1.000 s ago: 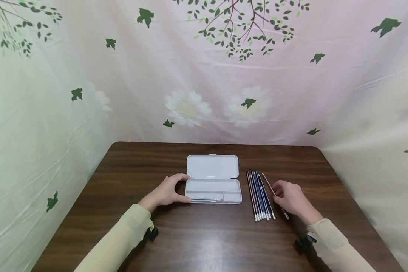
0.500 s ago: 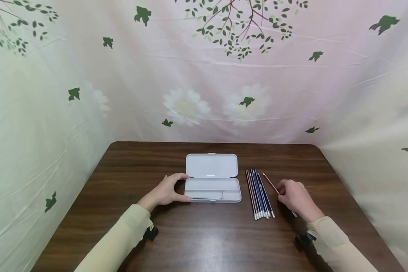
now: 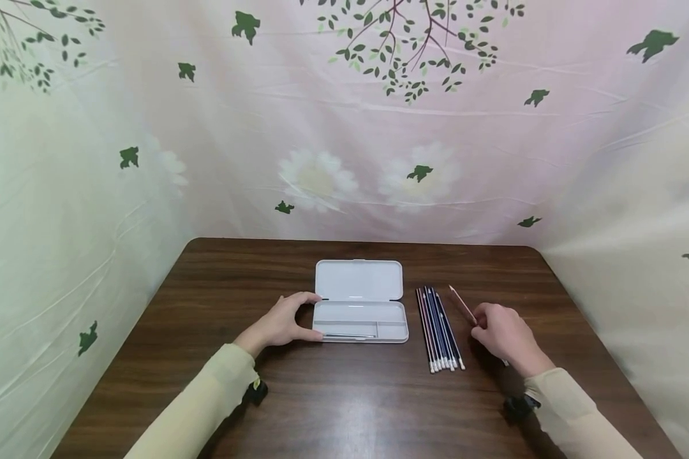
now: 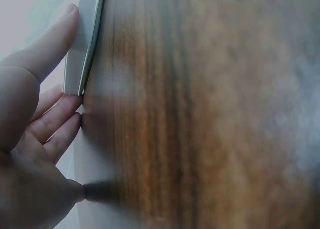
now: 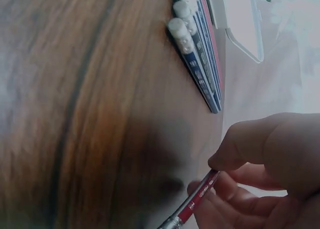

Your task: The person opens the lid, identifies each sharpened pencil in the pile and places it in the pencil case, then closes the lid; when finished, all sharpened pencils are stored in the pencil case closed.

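A white pencil case lies with its lid folded back on the brown table. My left hand holds its left end, thumb along the front wall and fingers at the hinge side. Inside the front compartment is a thin silvery stick. My right hand pinches a red pencil between thumb and fingers, sharpened tip pointing away and to the left; the hand covers most of its rear part in the head view. Left of that hand lies a row of several dark blue and reddish pencils, white erasers toward me.
The wooden table has rounded far corners. A pale cloth printed with leaves, birds and flowers hangs behind it and along both sides. Each wrist wears a small black camera.
My right hand has drawn the red pencil away from the row, shifting slightly right, and its tip now reaches farther back. The left hand and case keep their places.
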Available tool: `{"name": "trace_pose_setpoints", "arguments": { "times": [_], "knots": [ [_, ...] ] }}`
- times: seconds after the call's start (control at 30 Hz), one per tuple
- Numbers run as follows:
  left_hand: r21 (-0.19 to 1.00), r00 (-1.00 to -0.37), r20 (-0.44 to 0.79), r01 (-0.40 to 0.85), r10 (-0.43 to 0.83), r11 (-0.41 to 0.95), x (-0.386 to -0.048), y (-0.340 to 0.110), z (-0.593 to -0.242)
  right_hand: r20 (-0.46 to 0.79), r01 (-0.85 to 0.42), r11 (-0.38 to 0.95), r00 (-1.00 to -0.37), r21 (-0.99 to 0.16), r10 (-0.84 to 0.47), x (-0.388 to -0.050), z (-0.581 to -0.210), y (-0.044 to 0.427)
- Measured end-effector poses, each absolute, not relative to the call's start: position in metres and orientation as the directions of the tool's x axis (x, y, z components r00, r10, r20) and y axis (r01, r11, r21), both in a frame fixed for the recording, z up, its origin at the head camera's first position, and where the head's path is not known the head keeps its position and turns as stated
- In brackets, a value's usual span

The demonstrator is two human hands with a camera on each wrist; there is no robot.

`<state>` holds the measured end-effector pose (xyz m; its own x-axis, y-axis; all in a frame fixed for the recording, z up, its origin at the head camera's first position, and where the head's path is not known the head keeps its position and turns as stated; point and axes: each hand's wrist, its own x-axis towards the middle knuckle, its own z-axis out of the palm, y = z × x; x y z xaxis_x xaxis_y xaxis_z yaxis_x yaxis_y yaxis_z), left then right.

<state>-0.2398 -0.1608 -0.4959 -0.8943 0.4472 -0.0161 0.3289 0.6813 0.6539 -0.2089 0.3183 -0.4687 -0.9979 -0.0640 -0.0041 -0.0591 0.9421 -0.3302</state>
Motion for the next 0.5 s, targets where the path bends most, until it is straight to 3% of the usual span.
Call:
{"name": "trace_pose_setpoints", "arguments": {
  "times": [0.5],
  "knots": [
    [0.66,-0.894,-0.019,0.325,0.447,0.678,-0.239,-0.16,-0.496,0.219,-0.255,0.881,-0.959,-0.398,-0.179,-0.21,-0.461,0.309]
  ]
}}
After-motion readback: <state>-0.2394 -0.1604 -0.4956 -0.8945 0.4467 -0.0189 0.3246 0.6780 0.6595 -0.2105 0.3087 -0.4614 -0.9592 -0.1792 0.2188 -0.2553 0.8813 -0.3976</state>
